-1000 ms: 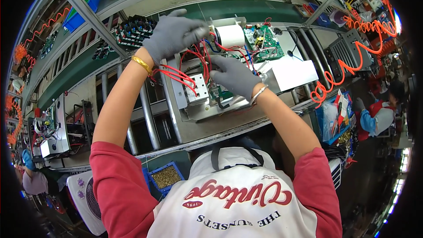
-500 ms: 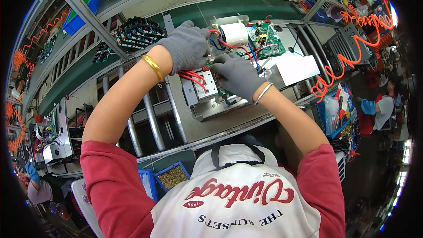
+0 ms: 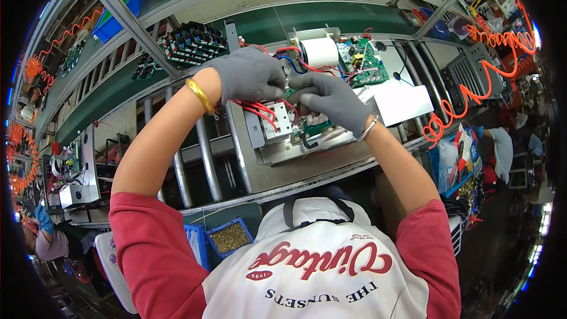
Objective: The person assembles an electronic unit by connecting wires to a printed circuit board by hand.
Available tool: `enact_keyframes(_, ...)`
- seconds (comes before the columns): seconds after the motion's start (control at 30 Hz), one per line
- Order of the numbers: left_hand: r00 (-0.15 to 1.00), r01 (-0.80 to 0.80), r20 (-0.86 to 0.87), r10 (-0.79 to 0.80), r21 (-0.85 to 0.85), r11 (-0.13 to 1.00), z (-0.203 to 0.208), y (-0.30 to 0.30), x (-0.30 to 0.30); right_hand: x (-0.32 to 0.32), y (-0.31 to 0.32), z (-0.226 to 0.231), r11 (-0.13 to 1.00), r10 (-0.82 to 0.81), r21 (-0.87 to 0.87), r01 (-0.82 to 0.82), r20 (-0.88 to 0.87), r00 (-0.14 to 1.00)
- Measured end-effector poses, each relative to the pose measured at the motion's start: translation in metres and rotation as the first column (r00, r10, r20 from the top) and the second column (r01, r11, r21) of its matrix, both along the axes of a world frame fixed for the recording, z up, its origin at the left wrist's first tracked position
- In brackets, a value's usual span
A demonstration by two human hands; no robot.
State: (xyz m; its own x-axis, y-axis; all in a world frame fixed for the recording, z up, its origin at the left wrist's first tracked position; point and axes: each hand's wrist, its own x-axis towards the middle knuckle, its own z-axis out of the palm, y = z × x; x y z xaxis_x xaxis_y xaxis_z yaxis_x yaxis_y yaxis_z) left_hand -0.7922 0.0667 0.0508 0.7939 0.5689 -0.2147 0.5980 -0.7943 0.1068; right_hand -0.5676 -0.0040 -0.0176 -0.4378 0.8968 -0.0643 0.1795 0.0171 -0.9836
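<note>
My left hand (image 3: 254,75), in a grey knit glove, reaches over the left part of an open metal-cased electronic unit. Its fingers are curled; what they hold is hidden. Close beside it, my right hand (image 3: 336,101), gloved alike, has its thumb and fingers drawn together above the unit's middle, and whatever is between them is too small to name. Below the left hand, red wires (image 3: 253,106) run to a pale block with holes (image 3: 280,121). Behind the hands are a white cylinder (image 3: 319,52) and a green circuit board (image 3: 371,66). A flat white panel (image 3: 403,105) is at the right.
The unit rests on a roller conveyor (image 3: 207,162). Several dark circuit modules (image 3: 192,43) stand at the back left. An orange coiled hose (image 3: 466,99) hangs at the right, by a grey finned case (image 3: 477,74). A blue bin of small brass-coloured parts (image 3: 230,238) sits near me.
My right hand has shifted right and turned, with its fingertips drawn back slightly from the left hand's. The left hand has lowered a little and its fingers point more to the right.
</note>
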Motion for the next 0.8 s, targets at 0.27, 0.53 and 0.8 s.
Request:
enact_keyframes(0.27,0.988,0.088,0.141,-0.054,-0.24,0.967,0.007,0.008,-0.01,-0.006,0.012,-0.028,0.43,-0.327,0.845,-0.319,0.475,0.817)
enact_keyframes(0.53,0.98,-0.184,0.062,0.191,-0.095,0.978,0.009,-0.003,0.003,-0.011,0.03,-0.02,0.844,-0.397,0.521,0.127,0.446,0.802)
enact_keyframes(0.8,0.964,-0.266,-0.019,0.266,0.025,0.964,0.001,-0.004,0.021,-0.022,0.025,-0.02,0.82,-0.398,0.561,0.116,0.412,0.819)
